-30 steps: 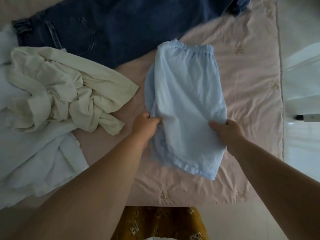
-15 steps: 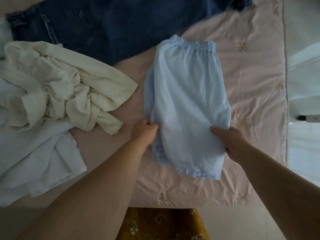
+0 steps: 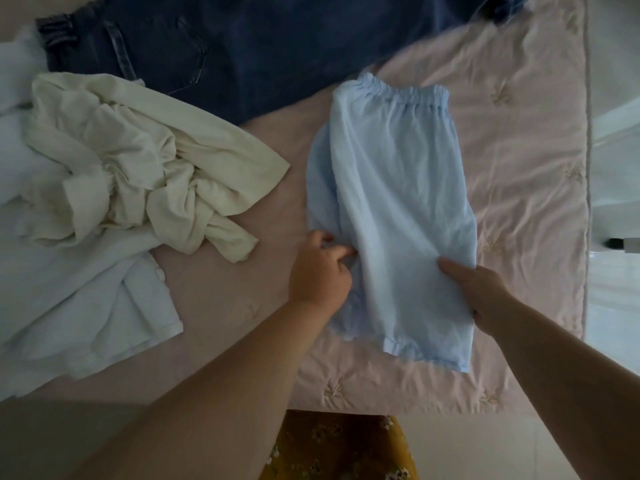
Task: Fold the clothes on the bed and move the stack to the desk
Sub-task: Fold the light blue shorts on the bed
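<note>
Light blue shorts, folded lengthwise with the elastic waistband at the far end, lie on the pink quilt. My left hand pinches the fabric at the shorts' left edge, near the lower part. My right hand grips the right edge, thumb on top. A crumpled cream garment lies to the left, on top of a white shirt. Dark blue jeans are spread across the far side of the bed.
The bed's near edge is close to my body; yellow floral cloth shows below it. Pale floor runs along the bed's right side, with a small dark-tipped object at the frame's right edge.
Both hands have slid slightly toward me along the shorts' edges. My left hand's fingers have closed tighter on the left edge. The shorts lie in much the same place.
</note>
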